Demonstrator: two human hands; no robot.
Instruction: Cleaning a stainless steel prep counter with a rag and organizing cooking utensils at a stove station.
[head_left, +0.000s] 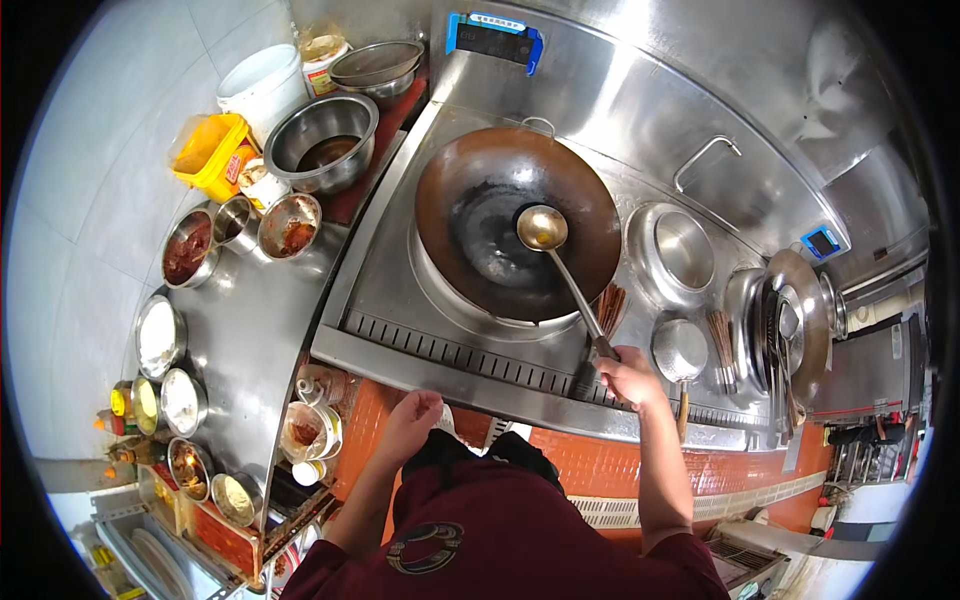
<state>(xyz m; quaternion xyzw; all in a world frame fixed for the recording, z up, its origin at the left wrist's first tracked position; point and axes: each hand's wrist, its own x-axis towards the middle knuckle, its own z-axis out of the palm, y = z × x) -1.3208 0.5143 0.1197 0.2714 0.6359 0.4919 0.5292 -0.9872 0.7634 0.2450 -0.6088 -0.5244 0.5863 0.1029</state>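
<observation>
My right hand (630, 379) grips the wooden handle end of a long metal ladle (576, 289). The ladle's bowl rests over the inside of a large round wok (469, 232), right of its middle, with a little yellowish liquid in it. Dark and shiny, the wok sits on a stove ring (435, 296) and looks bare inside apart from an oily sheen. My left hand (420, 416) hangs before the stove's front edge, its fingers curled together and nothing visible in them.
Left stands a steel counter (259, 330) with several bowls of sauces and powders, a big steel basin (360, 112) and a yellow tub (217, 157). Right of the wok are a bamboo brush (611, 306), a lidless steel pot (684, 247), a perforated strainer (679, 349) and another wok (806, 330).
</observation>
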